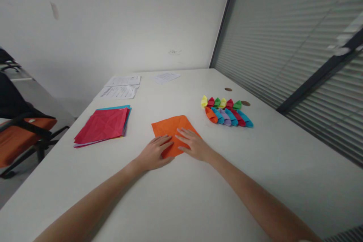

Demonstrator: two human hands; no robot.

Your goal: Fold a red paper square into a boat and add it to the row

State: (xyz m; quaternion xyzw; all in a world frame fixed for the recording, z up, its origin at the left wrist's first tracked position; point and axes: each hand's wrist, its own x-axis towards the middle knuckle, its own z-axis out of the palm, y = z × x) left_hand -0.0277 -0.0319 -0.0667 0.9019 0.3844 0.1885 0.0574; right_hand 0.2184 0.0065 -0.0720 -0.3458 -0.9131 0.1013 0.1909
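An orange sheet of paper [169,124] lies flat on the white table, turned at an angle to me. My left hand [156,152] rests on its near left edge, fingers stretched out and pointing right. On the right part of the sheet lies my right hand [195,145], fingers spread flat and pointing left. Both hands press on the paper without gripping it. Parts of the sheet's left and right edges are hidden under my hands.
To the left sits a stack of coloured sheets with a creased red sheet [102,124] on top. Several small folded paper pieces [227,116] stand in two rows at the right. Printed papers [120,91] lie farther back. Blinds [283,45] border the table's right side; an orange-seated chair [25,136] stands left.
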